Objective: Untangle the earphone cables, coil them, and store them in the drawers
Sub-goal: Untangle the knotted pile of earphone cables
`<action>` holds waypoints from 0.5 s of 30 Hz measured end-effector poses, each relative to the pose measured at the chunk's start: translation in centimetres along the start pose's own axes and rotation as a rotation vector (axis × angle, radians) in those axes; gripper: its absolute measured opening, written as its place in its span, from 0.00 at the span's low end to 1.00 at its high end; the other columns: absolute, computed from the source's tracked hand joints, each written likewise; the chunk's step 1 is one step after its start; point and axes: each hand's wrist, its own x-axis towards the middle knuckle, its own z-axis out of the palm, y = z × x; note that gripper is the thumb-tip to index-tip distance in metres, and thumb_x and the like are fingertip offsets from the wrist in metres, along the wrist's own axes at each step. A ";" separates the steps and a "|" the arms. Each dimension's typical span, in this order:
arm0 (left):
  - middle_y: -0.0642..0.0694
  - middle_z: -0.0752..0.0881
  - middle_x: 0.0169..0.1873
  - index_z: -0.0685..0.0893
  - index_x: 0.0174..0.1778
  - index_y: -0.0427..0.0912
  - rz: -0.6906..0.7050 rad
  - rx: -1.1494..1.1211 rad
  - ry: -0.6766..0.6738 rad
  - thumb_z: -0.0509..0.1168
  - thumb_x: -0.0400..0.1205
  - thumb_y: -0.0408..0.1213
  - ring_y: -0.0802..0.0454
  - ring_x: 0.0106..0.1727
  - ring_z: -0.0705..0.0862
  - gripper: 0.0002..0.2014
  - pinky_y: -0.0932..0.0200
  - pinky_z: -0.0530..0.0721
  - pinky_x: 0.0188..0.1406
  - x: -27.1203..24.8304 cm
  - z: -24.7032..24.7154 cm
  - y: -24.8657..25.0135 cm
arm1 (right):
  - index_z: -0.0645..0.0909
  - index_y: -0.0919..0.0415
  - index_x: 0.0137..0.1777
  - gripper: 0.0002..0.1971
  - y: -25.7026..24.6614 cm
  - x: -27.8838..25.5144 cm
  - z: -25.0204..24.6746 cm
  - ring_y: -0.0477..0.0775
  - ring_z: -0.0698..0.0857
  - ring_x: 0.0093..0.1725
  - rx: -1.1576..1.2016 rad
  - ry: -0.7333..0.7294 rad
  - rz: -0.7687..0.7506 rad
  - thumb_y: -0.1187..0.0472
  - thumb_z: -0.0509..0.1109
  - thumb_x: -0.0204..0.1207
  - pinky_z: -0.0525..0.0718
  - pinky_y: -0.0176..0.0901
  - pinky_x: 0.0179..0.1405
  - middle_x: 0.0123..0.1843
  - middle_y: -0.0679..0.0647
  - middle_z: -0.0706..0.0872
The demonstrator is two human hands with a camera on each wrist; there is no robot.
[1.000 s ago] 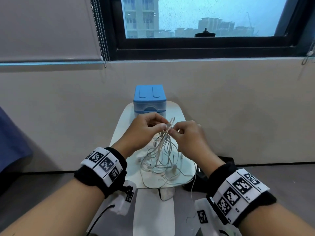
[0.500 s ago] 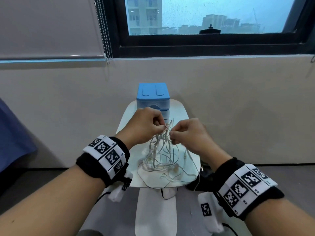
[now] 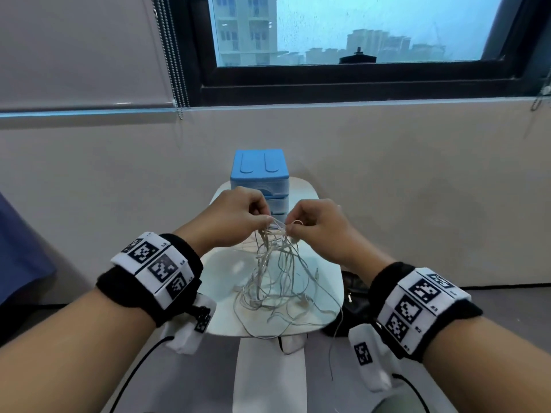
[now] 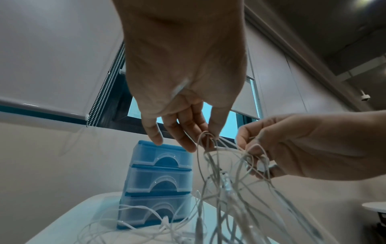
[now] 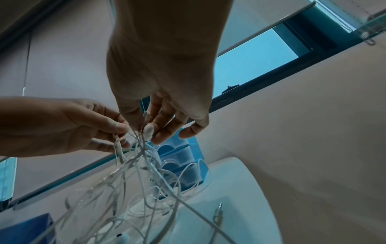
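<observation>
- The left hand [image 3: 235,216] is pinching the top of the tangled white earphone cables [image 3: 277,275] between its thumb and fingertips, with its other fingers hanging loosely extended.
- The right hand [image 3: 319,225] is pinching strands of the same tangle just beside the left hand, its fingers curling around a small loop.
- The cables are hanging from both hands in a bunch, and their lower loops are lying on the white table [image 3: 226,269]; one strand is trailing over the near edge.
- A jack plug [image 5: 218,213] is dangling on its cable above the table.
- The blue three-drawer unit [image 3: 259,177] is standing at the table's far end, behind the hands, with all its drawers closed.
</observation>
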 end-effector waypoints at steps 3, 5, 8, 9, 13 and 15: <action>0.54 0.87 0.30 0.88 0.39 0.46 0.002 0.053 0.083 0.77 0.79 0.38 0.60 0.31 0.82 0.05 0.62 0.76 0.35 0.0 0.4 0.1 | 0.86 0.64 0.39 0.06 0.3 -0.4 -0.2 0.55 0.86 0.34 0.011 0.014 0.026 0.75 0.74 0.71 0.89 0.63 0.49 0.32 0.62 0.89; 0.54 0.87 0.29 0.88 0.37 0.47 0.000 0.073 0.134 0.76 0.78 0.37 0.61 0.30 0.82 0.06 0.68 0.73 0.31 0.0 0.9 0.3 | 0.85 0.66 0.39 0.06 0.2 -0.4 -0.1 0.56 0.85 0.34 0.047 0.007 0.028 0.76 0.74 0.70 0.89 0.64 0.48 0.30 0.59 0.87; 0.53 0.87 0.29 0.86 0.35 0.48 0.031 0.081 0.204 0.75 0.77 0.35 0.59 0.31 0.83 0.06 0.69 0.74 0.30 -0.2 1.6 0.5 | 0.85 0.69 0.39 0.04 -0.1 -0.4 -0.2 0.54 0.86 0.34 0.118 -0.031 0.014 0.76 0.75 0.69 0.89 0.64 0.46 0.32 0.58 0.87; 0.53 0.86 0.29 0.86 0.35 0.48 0.053 0.089 0.226 0.75 0.76 0.35 0.58 0.32 0.83 0.06 0.66 0.76 0.32 -0.2 1.8 0.6 | 0.84 0.69 0.39 0.03 -0.3 -0.4 -0.3 0.54 0.86 0.34 0.149 -0.045 0.009 0.73 0.76 0.68 0.89 0.61 0.45 0.32 0.59 0.88; 0.53 0.85 0.28 0.83 0.36 0.49 0.114 0.123 0.314 0.72 0.77 0.35 0.54 0.34 0.84 0.06 0.52 0.84 0.36 -0.5 2.2 0.2 | 0.81 0.67 0.44 0.04 -1.2 -0.2 -0.8 0.52 0.84 0.30 0.326 -0.046 0.118 0.69 0.71 0.80 0.77 0.35 0.32 0.31 0.58 0.86; 0.53 0.85 0.28 0.84 0.37 0.48 0.120 0.091 0.353 0.72 0.79 0.34 0.54 0.34 0.84 0.07 0.52 0.84 0.36 -0.5 2.2 0.1 | 0.80 0.62 0.49 0.04 -1.6 -0.2 -1.0 0.56 0.82 0.31 0.407 -0.090 0.217 0.65 0.66 0.86 0.71 0.41 0.32 0.31 0.60 0.86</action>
